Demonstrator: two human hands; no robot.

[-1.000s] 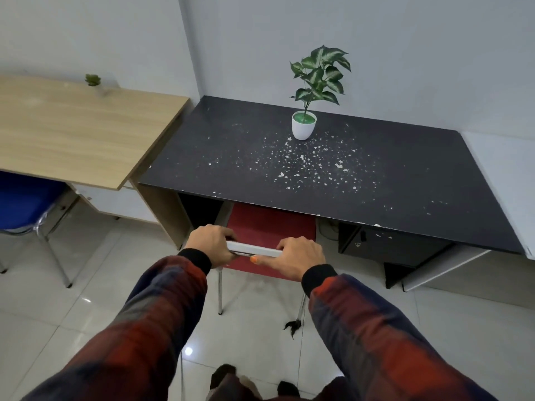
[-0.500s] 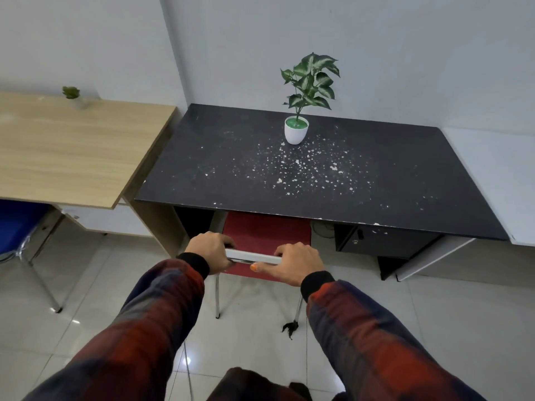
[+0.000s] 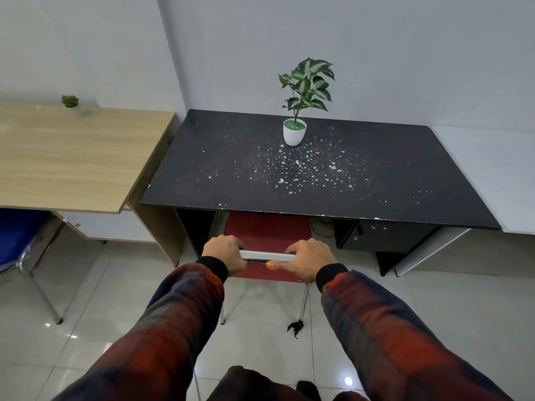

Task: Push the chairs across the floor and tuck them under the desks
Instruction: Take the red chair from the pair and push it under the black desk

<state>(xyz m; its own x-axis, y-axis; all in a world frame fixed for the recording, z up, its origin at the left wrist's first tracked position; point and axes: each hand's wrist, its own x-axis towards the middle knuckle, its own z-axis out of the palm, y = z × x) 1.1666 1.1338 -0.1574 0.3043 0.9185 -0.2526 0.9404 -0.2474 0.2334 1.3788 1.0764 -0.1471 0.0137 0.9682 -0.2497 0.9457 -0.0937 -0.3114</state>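
A red-seated chair (image 3: 267,233) with chrome legs stands at the black desk (image 3: 318,180), the front of its seat hidden under the desktop. My left hand (image 3: 224,251) and my right hand (image 3: 308,257) both grip the pale top edge of the chair's backrest (image 3: 267,256), one at each end. A blue chair (image 3: 17,238) stands at the far left, partly under the light wooden desk (image 3: 72,157).
A potted plant in a white pot (image 3: 294,131) stands on the black desk amid white flecks. A small plant (image 3: 71,102) sits on the wooden desk. A black drawer unit (image 3: 382,237) hangs under the black desk's right side. A dark scrap (image 3: 294,327) lies on the tiled floor.
The red chair has slid forward, so more of its seat lies under the black desk. Both hands kept their grip on the backrest, and the view moved closer to the desk.
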